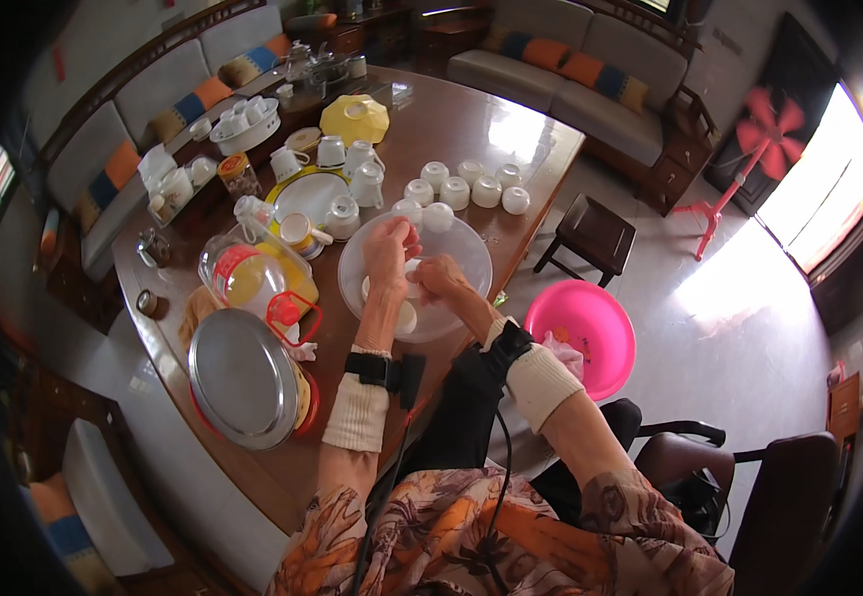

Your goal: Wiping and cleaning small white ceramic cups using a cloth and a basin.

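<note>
Over a translucent plastic basin (469,261) my left hand (389,257) is raised with its fingers curled. My right hand (443,281) is close beside it, its fingers closed on a small white cup (413,270) that shows only in part between the two hands. Whether the left hand also touches this cup is hidden. Another white cup (406,319) lies in the basin under my wrists. At the basin's far rim sit two white cups, one of them a rounded cup (438,218). Beyond them several white cups (455,194) stand upside down on the wooden table (431,112).
Left of the basin are white mugs (342,217) around a yellow-rimmed tray (312,195), a large plastic bottle (253,279) with a red handle, and a round tin (244,378). On the floor at right stand a pink basin (610,335) and a dark stool (597,232).
</note>
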`<act>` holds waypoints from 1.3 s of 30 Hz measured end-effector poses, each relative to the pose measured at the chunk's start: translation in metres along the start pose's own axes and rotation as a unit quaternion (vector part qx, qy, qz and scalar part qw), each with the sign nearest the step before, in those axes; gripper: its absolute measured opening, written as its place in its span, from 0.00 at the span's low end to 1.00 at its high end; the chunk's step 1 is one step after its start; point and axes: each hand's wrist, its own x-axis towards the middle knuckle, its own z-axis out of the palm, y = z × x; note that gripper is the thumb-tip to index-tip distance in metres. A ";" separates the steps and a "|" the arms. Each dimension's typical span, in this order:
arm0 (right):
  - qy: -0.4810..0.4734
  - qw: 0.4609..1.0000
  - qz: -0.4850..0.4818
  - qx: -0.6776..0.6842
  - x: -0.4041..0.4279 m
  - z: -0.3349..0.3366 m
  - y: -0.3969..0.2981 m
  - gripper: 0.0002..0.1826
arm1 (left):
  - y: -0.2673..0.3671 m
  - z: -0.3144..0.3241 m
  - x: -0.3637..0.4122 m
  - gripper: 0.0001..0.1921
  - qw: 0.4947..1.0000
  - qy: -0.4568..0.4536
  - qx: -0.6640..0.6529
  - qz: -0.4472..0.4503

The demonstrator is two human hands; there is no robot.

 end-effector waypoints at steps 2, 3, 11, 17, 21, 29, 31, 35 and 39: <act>0.002 0.999 -0.034 0.021 -0.011 -0.015 -0.013 0.12 | 0.004 0.007 -0.002 0.08 0.998 -0.004 0.051 0.027; -0.002 0.997 -0.063 0.035 -0.016 -0.026 -0.017 0.12 | 0.005 0.015 -0.006 0.08 0.998 -0.009 0.058 0.018; 0.134 0.907 -0.303 -0.260 -0.111 -0.182 -0.030 0.08 | -0.038 0.142 -0.046 0.16 0.967 -0.239 0.088 -0.021; 0.202 0.920 -0.211 -0.262 -0.136 -0.239 0.052 0.09 | -0.147 0.191 -0.055 0.15 0.930 -0.338 -0.025 -0.145; 0.308 0.950 -0.044 -0.041 -0.147 -0.277 0.175 0.11 | -0.223 0.200 -0.065 0.14 0.927 -0.274 0.041 -0.254; 0.157 0.913 0.000 -0.376 -0.080 -0.189 0.321 0.16 | -0.308 0.173 -0.043 0.18 0.914 -0.208 0.067 -0.343; 0.167 0.850 -0.017 -0.499 -0.081 -0.186 0.355 0.14 | -0.318 0.193 -0.050 0.17 0.904 -0.227 0.059 -0.357; 0.103 0.892 0.100 -0.429 -0.067 -0.205 0.380 0.10 | -0.322 0.197 -0.045 0.18 0.892 -0.238 0.085 -0.375; 0.202 0.948 0.187 -0.161 -0.068 -0.253 0.341 0.10 | -0.334 0.196 -0.045 0.22 0.889 -0.245 0.126 -0.365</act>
